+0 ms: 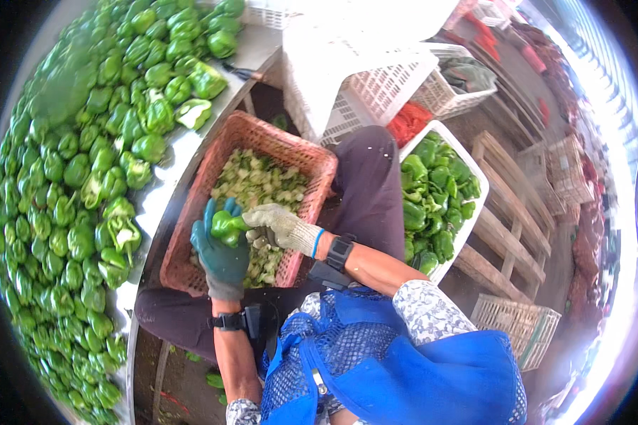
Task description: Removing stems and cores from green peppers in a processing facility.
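Observation:
A green bell pepper (227, 228) is held over a red plastic crate (179, 263). My left hand (223, 256), in a teal-coated glove, is closed round it from the left and below. My right hand (282, 228), in a whitish knit glove, has its fingers curled at the pepper's right end and grips it there. Whether those fingers also hold a small tool is hidden. Many pale green pepper cores and scraps (266, 178) lie in the crate, which stands between my legs.
A metal table (181, 152) piled with green peppers (64, 205) runs along the left. At my right stands a white tub (479, 170) of peppers. White crates (386, 88), a red net bag (409, 122) and wooden pallets (507, 212) are beyond and to the right.

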A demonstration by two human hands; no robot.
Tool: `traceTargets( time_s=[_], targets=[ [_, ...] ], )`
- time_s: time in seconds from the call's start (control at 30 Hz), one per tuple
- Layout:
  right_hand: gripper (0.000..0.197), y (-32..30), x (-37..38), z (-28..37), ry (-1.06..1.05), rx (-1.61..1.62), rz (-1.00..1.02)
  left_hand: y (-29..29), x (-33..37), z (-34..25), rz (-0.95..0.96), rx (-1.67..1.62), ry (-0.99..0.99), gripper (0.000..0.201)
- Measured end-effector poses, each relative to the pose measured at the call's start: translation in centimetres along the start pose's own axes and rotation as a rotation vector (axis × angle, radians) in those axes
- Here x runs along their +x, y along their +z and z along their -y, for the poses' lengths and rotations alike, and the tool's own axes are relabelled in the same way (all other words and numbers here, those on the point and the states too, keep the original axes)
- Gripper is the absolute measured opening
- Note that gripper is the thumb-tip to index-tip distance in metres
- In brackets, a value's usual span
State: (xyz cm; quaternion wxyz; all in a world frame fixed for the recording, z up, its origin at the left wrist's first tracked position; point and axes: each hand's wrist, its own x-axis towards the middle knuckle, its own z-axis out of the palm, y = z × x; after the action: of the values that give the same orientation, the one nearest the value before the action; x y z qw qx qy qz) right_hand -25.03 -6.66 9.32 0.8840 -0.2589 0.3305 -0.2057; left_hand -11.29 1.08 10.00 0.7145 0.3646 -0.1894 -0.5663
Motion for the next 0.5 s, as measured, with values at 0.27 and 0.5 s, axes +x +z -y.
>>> traceTargets(
  time_s=[0.27,0.5],
  targets=[
    [0.026,-4.1,-16.4,12.6,-0.687,-0.403,-0.597,-4.0,0.6,-1.1,-0.239,-0.250,-0.087,0.062],
    [0.026,-25.3,-24.7,13.9,-0.954,-2.005,-1.494,-2.1,1.3,1.2,-0.163,-0.222,-0.109,0.060]
  ],
)
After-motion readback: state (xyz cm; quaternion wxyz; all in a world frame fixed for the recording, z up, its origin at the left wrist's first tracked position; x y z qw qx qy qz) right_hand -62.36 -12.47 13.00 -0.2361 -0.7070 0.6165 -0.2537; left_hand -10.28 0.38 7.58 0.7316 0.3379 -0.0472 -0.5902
